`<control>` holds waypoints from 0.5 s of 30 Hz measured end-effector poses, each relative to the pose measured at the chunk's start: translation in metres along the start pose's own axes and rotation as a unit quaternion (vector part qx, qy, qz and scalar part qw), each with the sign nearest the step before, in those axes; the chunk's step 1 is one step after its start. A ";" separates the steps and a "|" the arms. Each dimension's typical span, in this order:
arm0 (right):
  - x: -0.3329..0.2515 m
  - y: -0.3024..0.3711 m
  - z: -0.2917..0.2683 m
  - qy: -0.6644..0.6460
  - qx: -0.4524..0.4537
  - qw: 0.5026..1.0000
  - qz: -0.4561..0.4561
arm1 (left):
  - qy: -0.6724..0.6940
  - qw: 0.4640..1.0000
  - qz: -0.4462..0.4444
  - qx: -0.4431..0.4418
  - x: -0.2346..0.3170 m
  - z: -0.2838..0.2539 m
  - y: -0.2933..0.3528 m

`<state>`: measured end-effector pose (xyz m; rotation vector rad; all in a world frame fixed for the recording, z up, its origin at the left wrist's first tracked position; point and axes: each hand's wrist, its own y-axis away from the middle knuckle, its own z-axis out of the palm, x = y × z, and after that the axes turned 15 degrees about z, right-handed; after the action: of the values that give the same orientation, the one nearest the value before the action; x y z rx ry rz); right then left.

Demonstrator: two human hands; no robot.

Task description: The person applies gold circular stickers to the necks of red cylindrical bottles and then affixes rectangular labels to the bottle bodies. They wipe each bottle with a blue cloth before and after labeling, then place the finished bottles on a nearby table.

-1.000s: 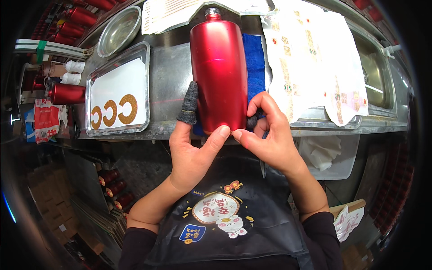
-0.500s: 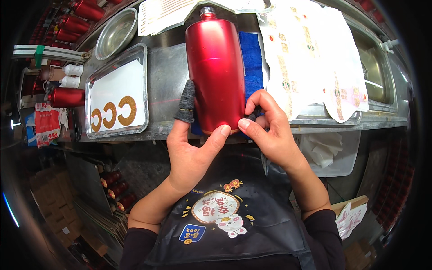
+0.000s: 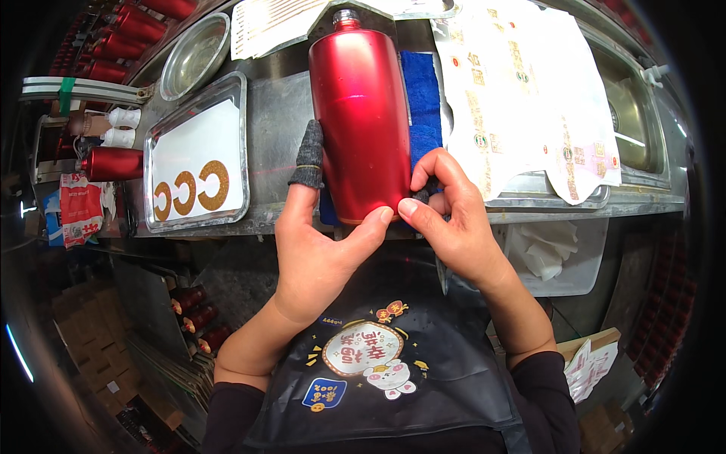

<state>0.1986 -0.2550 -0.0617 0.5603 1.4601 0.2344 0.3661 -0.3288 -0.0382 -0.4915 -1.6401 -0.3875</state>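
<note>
Printed writing is on the paper (image 3: 522,91) and the apron (image 3: 446,325). The bottle (image 3: 357,121) lies over the cloth (image 3: 423,91), neck pointing away; left hand (image 3: 318,253) and right hand (image 3: 460,227) clasp its base end.

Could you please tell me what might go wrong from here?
The glossy red tapered bottle could slip if the left hand or right hand loosens, its base appearing near the front edge of the grey metal bench. Bare fingers touch it near that base, so they might smudge its shiny finish.
</note>
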 end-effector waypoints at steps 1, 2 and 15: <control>0.000 0.000 0.000 0.003 0.001 1.000 -0.002 | -0.003 1.000 -0.011 -0.004 0.002 0.000 -0.001; 0.000 0.000 0.000 -0.002 -0.002 1.000 0.011 | -0.006 1.000 -0.029 -0.005 0.002 0.000 -0.001; -0.005 0.006 0.011 0.113 0.083 0.990 -0.022 | -0.281 0.939 0.193 -0.047 -0.035 -0.024 0.055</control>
<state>0.2095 -0.2552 -0.0542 0.6517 1.7205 0.1451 0.4181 -0.2976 -0.0721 -1.0494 -2.0156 -0.0236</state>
